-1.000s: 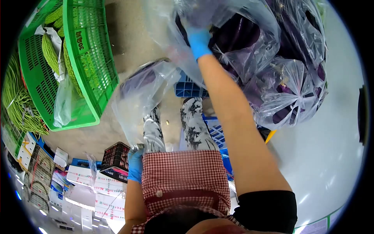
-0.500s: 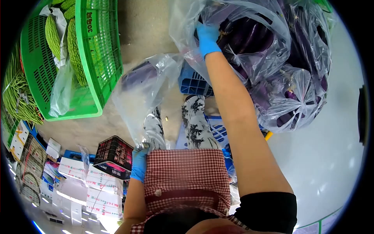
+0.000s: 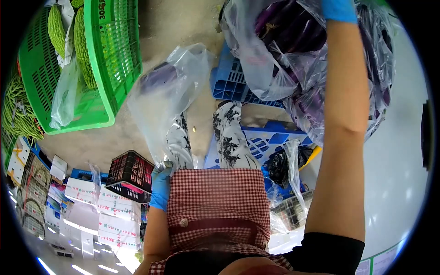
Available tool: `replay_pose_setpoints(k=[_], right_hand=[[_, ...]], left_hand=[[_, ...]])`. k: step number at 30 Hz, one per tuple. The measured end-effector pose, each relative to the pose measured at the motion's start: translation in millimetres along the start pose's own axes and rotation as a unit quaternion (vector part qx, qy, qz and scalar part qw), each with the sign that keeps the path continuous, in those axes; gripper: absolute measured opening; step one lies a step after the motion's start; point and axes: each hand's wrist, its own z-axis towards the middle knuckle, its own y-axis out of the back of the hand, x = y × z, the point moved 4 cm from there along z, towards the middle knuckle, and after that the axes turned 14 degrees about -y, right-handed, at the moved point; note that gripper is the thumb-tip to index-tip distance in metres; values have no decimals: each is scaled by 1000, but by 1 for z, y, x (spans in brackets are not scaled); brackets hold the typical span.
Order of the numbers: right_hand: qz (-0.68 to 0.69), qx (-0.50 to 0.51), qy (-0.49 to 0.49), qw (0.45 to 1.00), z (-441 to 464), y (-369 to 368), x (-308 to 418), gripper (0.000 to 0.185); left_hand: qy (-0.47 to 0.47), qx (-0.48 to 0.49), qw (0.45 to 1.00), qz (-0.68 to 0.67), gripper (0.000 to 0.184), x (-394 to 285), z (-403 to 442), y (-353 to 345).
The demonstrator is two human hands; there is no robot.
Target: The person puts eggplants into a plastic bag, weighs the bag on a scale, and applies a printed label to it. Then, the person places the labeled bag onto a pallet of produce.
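My left hand [image 3: 161,185], in a blue glove, is closed on the gathered mouth of a clear plastic bag [image 3: 153,114]. The bag hangs at my left side with a purple eggplant [image 3: 158,77] inside its far end. At the top right, my right hand [image 3: 339,11], also gloved in blue, reaches over big clear bags of eggplants [image 3: 293,33]. Its fingers are cut off by the frame edge, so what they touch is hidden. One big bag [image 3: 256,68] lies open, its film folded down toward me.
To the left stands a green crate [image 3: 105,82] with bitter melons [image 3: 82,50], beside bundled long beans [image 3: 20,107]. A blue plastic pallet [image 3: 229,87] lies under the eggplant bags. A black basket [image 3: 130,176] and white boxes [image 3: 118,227] stand lower left.
My right hand has moved right and farther away across the eggplant bags, from the open bag's left side to the frame's top edge. My left hand keeps its hold on the bag.
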Motion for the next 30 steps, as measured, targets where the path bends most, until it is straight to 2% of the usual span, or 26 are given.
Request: replay_pose_setpoints(k=[2,3,4,6,8,10,13,16,17,20,21,22,24,30], right_hand=[[74,-225,-134,962,-31,-3,12,42],[92,-260,-121,954,-59,1,16,30],[111,-294,-107,943,-87,-2,12,31],[219,-287,-339,869,-155,-45,-46,28],[109,-126,-444,880,-203,-117,-84,39],[147,-30,-581,800,-218,-163,-93,45],[197,-33,-645,738,-202,-159,-56,51],[273,-1,-640,719,-256,-191,-107,53],[435,-29,-670,600,-278,-203,-131,57],[339,-53,-670,658,-257,-185,-89,66],[145,-101,-690,701,-257,-193,-82,43],[98,-97,-691,709,-253,-197,-78,44],[95,-76,-684,719,-244,-198,-77,45],[209,-79,-633,741,-247,-179,-103,49]], left_hand=[[-3,-20,1000,-20,20,1,-1,-7],[-7,-28,999,-29,20,-1,-2,-12],[-11,-36,999,-38,19,-4,-1,-16],[-16,-31,999,-41,19,-8,-1,-17],[-20,-25,999,-39,19,-6,1,-11],[-15,-25,999,-23,16,-13,1,-14],[0,-40,999,-4,15,-13,-1,-16],[-3,-21,1000,-19,15,-7,-1,-21],[-11,-23,999,-26,15,-6,0,-21],[-16,-10,999,-39,15,-6,3,-20],[-10,-13,999,-34,15,-7,4,-19],[-5,-17,999,-29,15,-9,3,-20],[1,-27,999,-26,15,-13,2,-23],[-13,-32,999,-31,16,-5,0,-5]])
